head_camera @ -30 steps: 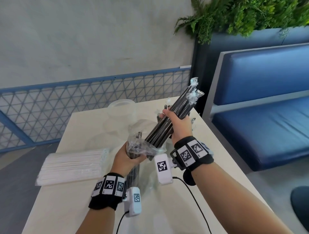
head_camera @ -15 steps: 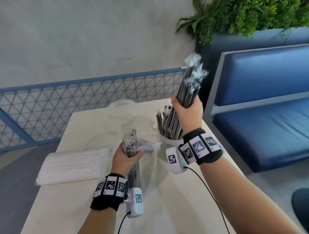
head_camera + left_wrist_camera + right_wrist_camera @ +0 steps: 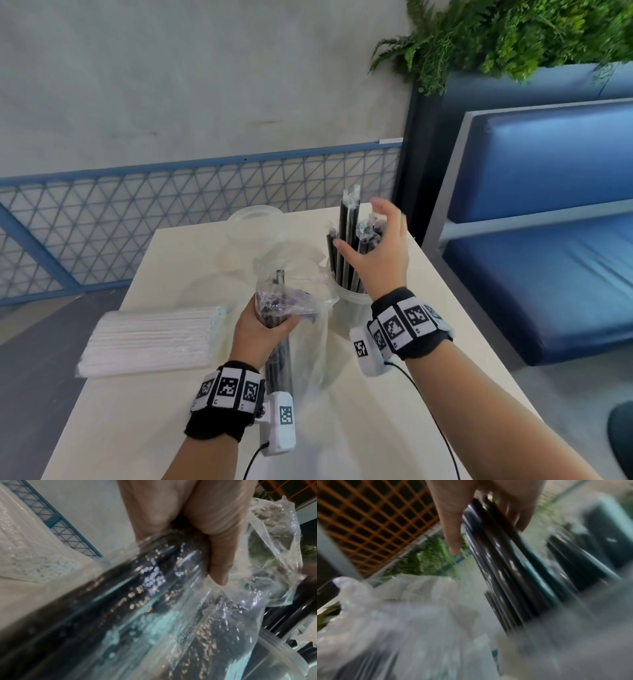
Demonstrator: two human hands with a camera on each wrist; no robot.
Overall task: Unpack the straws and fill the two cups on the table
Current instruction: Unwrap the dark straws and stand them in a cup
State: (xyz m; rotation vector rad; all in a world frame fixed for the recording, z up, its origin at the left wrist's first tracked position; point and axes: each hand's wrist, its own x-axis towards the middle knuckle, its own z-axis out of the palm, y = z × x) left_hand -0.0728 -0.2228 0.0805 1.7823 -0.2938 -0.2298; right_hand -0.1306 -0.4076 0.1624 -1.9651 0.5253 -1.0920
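My left hand (image 3: 263, 329) grips a clear plastic bag (image 3: 298, 301) that still has several black straws inside, held upright over the table; the left wrist view shows the left hand (image 3: 197, 527) curled round the bag (image 3: 171, 608). A bundle of black wrapped straws (image 3: 346, 246) stands in a clear cup (image 3: 351, 308) at the right of the table. My right hand (image 3: 363, 229) is open beside the tops of those straws, fingers spread. In the blurred right wrist view my fingers (image 3: 453, 520) straddle the straws (image 3: 501, 568). A second clear cup (image 3: 255, 222) stands behind.
A sealed pack of white straws (image 3: 150, 337) lies at the left of the cream table (image 3: 428, 308). A blue bench (image 3: 548, 274) stands close on the right, a blue mesh railing (image 3: 171, 222) behind, and plants (image 3: 513, 34) above the bench.
My right hand pulled a bundle of black straws out of the bag, lifted it, lowered it into the right cup and let go. The left hand kept hold of the bag.
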